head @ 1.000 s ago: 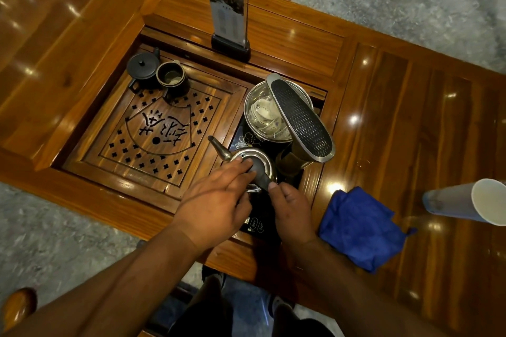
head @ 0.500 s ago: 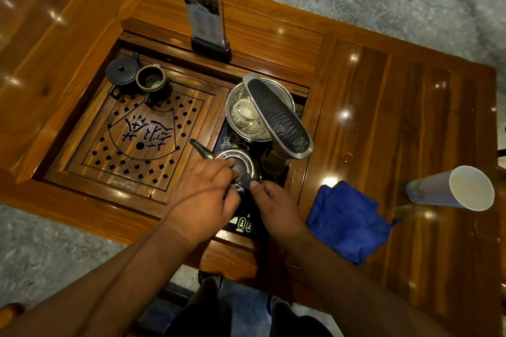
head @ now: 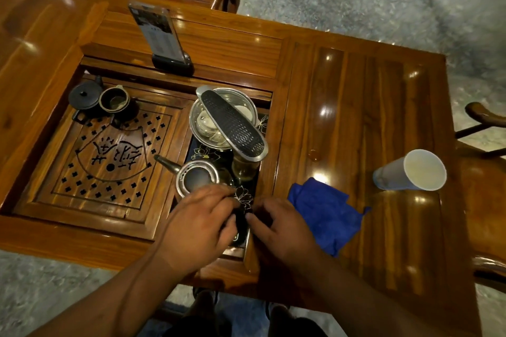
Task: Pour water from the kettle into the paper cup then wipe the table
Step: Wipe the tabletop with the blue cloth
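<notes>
Near the front edge of the wooden table (head: 342, 107), your two hands meet over the dark control panel (head: 243, 197) of the sunken tea station. Your left hand (head: 200, 227) curls its fingers around the black handle (head: 241, 220) of the kettle (head: 195, 176), and your right hand (head: 279, 227) comes in from the other side with its fingertips touching that same handle; how firmly either hand grips is hard to tell, since the handle is mostly hidden between them. You can see the kettle sitting on the panel just beyond your knuckles, its lid on and its spout (head: 167, 163) pointing left toward the carved wooden tea tray (head: 109, 156). Behind the kettle stands a steel basin (head: 208, 123) with a perforated dark paddle (head: 232, 124) lying tilted across its rim. On the far left corner of the tray sit a small dark teapot (head: 85, 96) and a dark cup (head: 114, 100), touching each other. To your right, a crumpled blue cloth (head: 325, 213) lies on the table just beside your right hand. Farther right, well apart from the kettle, the paper cup (head: 410, 171) stands on the table, its open mouth showing toward you. A card stand (head: 161, 35) rises at the back of the station.
</notes>
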